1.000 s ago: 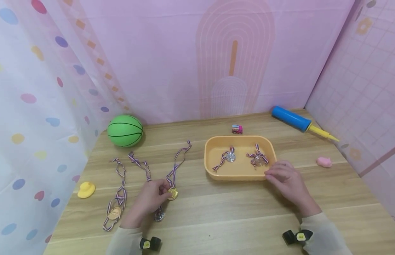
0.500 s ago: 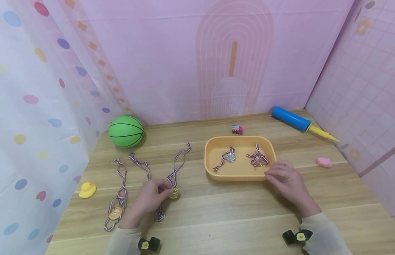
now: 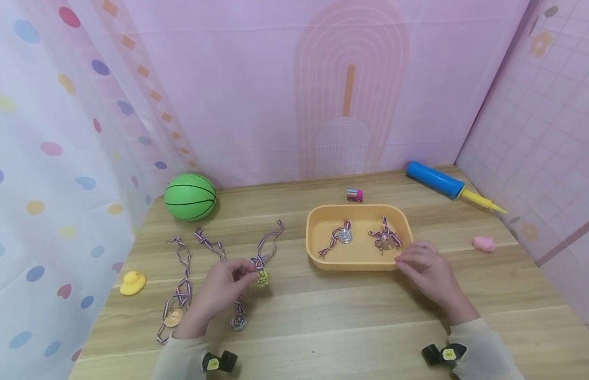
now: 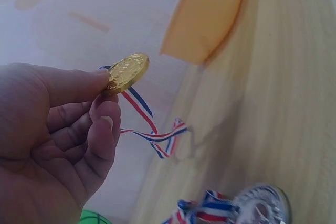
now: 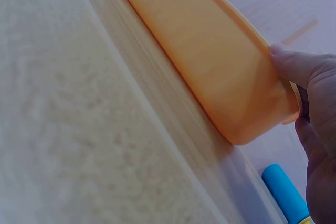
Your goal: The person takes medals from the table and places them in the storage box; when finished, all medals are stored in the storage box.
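Between thumb and fingers, my left hand (image 3: 220, 289) pinches a gold medal (image 4: 128, 73) by its edge. The medal is off the table, and its striped ribbon (image 4: 139, 107) trails down to the wood. My right hand (image 3: 429, 274) grips the near right corner of an orange plastic basin (image 3: 356, 265), thumb on the rim. Inside the basin lie a silver medal (image 3: 344, 235) and a second, duller medal (image 3: 387, 241) with bunched ribbons. Just below my left hand a silver medal (image 3: 238, 321) rests on the table; a bronze-coloured medal (image 3: 173, 317) lies left of it.
A green ball (image 3: 190, 196) stands at the back left, with a yellow toy duck (image 3: 132, 283) in front. Behind the basin is a small toy truck (image 3: 354, 195). A blue hand pump (image 3: 434, 179) and a pink toy pig (image 3: 484, 244) lie to the right. Curtains enclose the table.
The gold medal has come up off the table in my left hand, moving slightly away from me, and its ribbon has bunched near it. My right hand stays at the basin corner.
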`<state>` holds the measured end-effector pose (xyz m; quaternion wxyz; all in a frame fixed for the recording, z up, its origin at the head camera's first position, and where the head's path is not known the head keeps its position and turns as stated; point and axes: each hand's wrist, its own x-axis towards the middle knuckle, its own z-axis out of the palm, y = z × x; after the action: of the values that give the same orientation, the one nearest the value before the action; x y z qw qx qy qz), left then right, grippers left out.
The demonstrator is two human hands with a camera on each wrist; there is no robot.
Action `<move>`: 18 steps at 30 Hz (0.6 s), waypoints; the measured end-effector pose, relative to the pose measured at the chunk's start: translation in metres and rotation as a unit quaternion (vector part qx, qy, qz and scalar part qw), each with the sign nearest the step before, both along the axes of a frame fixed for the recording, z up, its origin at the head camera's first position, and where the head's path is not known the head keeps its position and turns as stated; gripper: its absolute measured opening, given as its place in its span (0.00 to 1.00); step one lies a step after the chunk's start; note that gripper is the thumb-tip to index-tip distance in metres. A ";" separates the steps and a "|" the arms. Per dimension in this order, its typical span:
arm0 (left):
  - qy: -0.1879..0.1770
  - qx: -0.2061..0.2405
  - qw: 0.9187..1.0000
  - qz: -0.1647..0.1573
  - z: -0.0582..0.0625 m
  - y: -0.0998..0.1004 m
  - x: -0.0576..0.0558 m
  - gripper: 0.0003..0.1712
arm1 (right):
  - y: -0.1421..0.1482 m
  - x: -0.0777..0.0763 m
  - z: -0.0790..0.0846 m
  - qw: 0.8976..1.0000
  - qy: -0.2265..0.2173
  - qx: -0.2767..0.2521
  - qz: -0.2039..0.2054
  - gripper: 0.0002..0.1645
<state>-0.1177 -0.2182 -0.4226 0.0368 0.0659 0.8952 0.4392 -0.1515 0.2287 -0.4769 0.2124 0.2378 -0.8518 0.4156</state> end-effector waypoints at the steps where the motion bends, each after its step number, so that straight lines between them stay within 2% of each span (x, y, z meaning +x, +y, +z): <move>1: 0.003 0.001 1.000 0.000 0.002 0.001 0.000 0.05 | 0.000 0.000 0.000 1.000 0.004 0.001 0.000 0.11; 10: 0.032 -0.003 0.999 0.008 0.028 0.011 0.000 0.05 | 0.001 0.000 0.000 1.000 -0.001 0.009 -0.003 0.11; 18: 0.103 0.001 0.995 -0.011 0.054 0.021 -0.001 0.04 | 0.001 -0.001 -0.003 1.000 -0.003 0.010 -0.011 0.10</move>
<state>-0.1192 -0.1974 -0.3683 -0.0509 0.1203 0.8931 0.4304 -0.1522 0.2300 -0.4797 0.2122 0.2296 -0.8592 0.4050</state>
